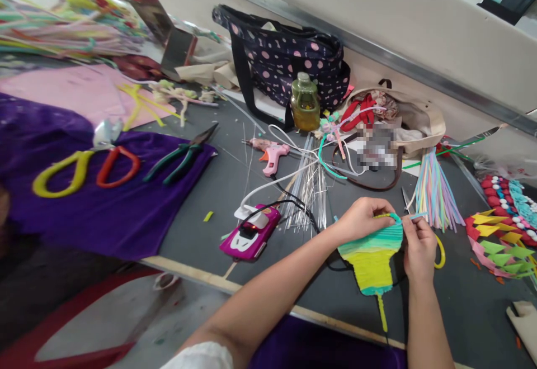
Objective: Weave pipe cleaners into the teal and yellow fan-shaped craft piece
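Observation:
My left hand point(364, 219) is closed on the upper edge of a flat, ribbed craft piece point(375, 265), teal at the top, yellow below, with a thin yellow stem hanging from it. At its top right corner, my right hand point(420, 246) pinches a thin light-blue strip point(420, 214) between thumb and fingers. The strip meets a teal curl at the piece's edge. Partly behind my right hand lies a pair of scissors with a yellow handle point(440, 252).
A pink glue gun point(272, 154), loose wires point(312, 190) and a magenta car-shaped device point(251, 232) lie left of my hands. Pliers point(182, 154) and large scissors point(86, 168) rest on purple cloth. Behind stand a bottle point(305, 106) and dotted bag point(289, 58); pastel strips point(436, 190) lie right.

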A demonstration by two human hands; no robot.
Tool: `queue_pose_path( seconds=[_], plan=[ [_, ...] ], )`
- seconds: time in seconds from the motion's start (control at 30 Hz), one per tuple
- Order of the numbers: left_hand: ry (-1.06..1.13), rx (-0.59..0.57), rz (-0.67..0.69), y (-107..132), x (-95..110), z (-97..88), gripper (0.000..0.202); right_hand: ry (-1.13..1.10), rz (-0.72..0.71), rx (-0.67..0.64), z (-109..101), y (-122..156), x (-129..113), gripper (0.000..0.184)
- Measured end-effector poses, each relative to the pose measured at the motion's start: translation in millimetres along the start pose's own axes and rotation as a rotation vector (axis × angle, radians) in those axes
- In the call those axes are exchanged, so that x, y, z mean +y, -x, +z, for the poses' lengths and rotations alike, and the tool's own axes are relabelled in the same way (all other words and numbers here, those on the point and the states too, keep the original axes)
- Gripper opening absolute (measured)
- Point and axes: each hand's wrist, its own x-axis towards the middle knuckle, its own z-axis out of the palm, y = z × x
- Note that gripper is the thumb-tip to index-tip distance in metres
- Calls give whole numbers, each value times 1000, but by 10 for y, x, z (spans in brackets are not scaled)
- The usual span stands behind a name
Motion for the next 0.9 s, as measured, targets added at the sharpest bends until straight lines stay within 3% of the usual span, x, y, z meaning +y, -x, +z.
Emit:
queue_pose_path(
  seconds=[0.2, 0.5, 0.7, 0.9],
  plan=[
    [-8, 5, 7, -4, 7, -2, 20, 75, 43, -60, -55, 18, -40, 31],
    [-91, -42, 36, 29, 82, -4, 20, 321, -104, -27, -53, 54, -101, 28],
    [-225, 9, 16, 48, 131, 12, 17, 495, -235, 51, -4, 97, -108, 25],
    [-127, -112, 29, 45, 143, -77, 31, 281, -76, 27, -47, 41, -43, 30]
  ],
)
